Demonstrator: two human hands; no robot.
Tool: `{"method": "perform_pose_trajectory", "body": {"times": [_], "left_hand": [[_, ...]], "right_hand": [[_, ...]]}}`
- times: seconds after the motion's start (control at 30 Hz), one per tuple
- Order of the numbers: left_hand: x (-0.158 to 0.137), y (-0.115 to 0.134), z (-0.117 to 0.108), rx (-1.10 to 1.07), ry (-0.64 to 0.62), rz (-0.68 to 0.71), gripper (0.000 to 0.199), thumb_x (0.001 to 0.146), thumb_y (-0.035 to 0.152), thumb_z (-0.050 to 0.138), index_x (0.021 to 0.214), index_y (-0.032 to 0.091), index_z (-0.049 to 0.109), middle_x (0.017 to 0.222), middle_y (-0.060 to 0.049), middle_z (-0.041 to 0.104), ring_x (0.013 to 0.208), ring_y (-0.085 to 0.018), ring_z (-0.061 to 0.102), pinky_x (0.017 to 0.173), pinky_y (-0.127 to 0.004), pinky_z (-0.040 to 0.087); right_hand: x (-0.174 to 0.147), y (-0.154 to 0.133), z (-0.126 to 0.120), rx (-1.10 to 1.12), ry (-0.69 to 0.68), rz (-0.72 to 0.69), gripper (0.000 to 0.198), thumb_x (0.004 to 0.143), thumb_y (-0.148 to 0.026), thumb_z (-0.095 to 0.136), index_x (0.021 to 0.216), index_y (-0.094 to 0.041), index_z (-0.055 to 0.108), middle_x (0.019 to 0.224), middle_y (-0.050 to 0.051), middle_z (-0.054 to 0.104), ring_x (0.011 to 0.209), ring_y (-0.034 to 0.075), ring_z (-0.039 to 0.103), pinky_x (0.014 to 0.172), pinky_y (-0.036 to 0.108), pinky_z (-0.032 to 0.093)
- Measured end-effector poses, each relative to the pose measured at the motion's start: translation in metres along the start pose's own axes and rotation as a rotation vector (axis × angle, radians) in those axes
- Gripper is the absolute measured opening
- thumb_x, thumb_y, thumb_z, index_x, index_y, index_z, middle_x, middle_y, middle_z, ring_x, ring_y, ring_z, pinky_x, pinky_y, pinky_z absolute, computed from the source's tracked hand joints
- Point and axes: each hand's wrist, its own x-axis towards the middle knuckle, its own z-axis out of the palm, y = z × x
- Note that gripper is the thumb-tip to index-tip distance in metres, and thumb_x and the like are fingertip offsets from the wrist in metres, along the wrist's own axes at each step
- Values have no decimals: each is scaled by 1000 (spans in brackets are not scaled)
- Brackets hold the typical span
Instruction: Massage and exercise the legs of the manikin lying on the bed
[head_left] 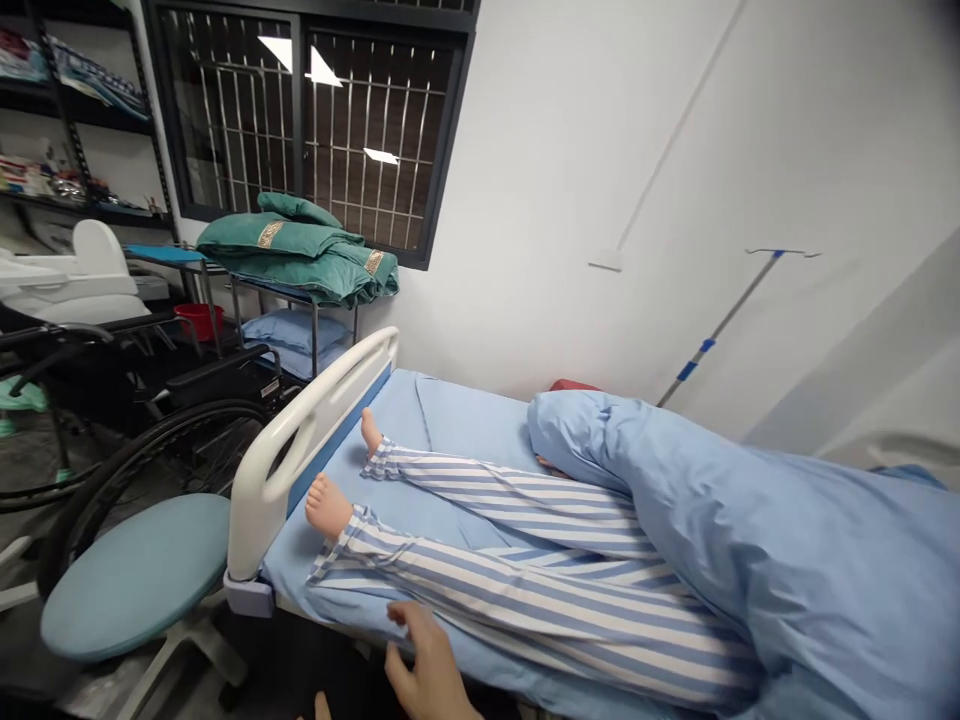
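Note:
My right hand (431,665) is at the near edge of the bed, with fingers bent and thumb apart and nothing between them. It is just below the near trouser leg; whether it touches the sheet I cannot tell. Of my left hand (321,707) only fingertips show at the bottom edge, stretched and holding nothing visible. A figure lies on the blue bed sheet (465,405) in blue-and-white striped trousers (517,590). Its bare near foot (328,507) and far foot (370,432) point up. A light blue quilt (750,530) is folded back over its upper part, hiding it.
A white footboard (300,430) closes the bed's left end. Beside it stand a round stool (142,570) and a wheelchair (180,420). Green folded bedding (300,250) lies on a rack below the window. An infusion pole (720,325) rises behind the bed.

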Motion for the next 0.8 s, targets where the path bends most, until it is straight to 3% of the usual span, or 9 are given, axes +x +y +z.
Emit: {"method": "perform_pose_trajectory", "body": {"times": [0.1, 0.17, 0.23, 0.3, 0.4, 0.63, 0.8], "left_hand": [[80, 1, -76, -6, 97, -15, 53, 68, 44, 46, 121, 43, 46, 115, -8, 56, 100, -42, 51, 69, -59, 37], [133, 6, -114, 10, 184, -97, 50, 79, 38, 27, 126, 31, 44, 114, -11, 56, 106, -42, 47, 73, -59, 34], [170, 9, -132, 28, 500, -325, 54, 84, 31, 11, 123, 24, 46, 106, -10, 59, 102, -36, 50, 75, -54, 36], [186, 10, -133, 5, 682, -443, 50, 84, 34, 18, 116, 17, 51, 99, -12, 61, 93, -31, 54, 73, -46, 40], [189, 8, -120, -45, 778, -504, 43, 81, 37, 32, 105, 12, 58, 93, -16, 62, 82, -27, 57, 68, -37, 42], [208, -2, -89, -202, 792, -546, 42, 80, 36, 36, 108, 16, 59, 90, -13, 64, 81, -26, 57, 66, -34, 38], [237, -16, -52, -291, 792, -523, 45, 80, 35, 35, 115, 14, 55, 92, -11, 65, 78, -23, 57, 64, -32, 38]], "right_hand": [[60, -15, 5, -55, 14, -98, 33, 69, -16, 53, 100, -24, 63, 93, 4, 61, 89, 20, 52, 82, 30, 37], [100, -12, 8, -162, 61, -144, 35, 70, -18, 53, 104, -22, 61, 96, 5, 60, 93, 20, 51, 84, 30, 37], [138, -1, 10, -326, 115, -153, 41, 69, -19, 52, 110, -18, 56, 103, 8, 58, 100, 22, 49, 90, 32, 35], [174, 14, 14, -514, 122, -136, 51, 67, -18, 51, 117, -13, 50, 113, 12, 54, 108, 25, 44, 95, 35, 32], [225, 34, 22, -762, 67, -120, 60, 65, -20, 51, 123, -7, 42, 121, 16, 48, 114, 27, 40, 99, 38, 29], [324, 50, 42, -908, 71, -204, 66, 68, -28, 51, 127, -5, 33, 128, 17, 41, 119, 26, 36, 96, 34, 28], [349, 67, 47, -926, -39, 4, 55, 66, -37, 57, 117, -18, 44, 108, 10, 57, 101, 25, 52, 82, 33, 34]]}}
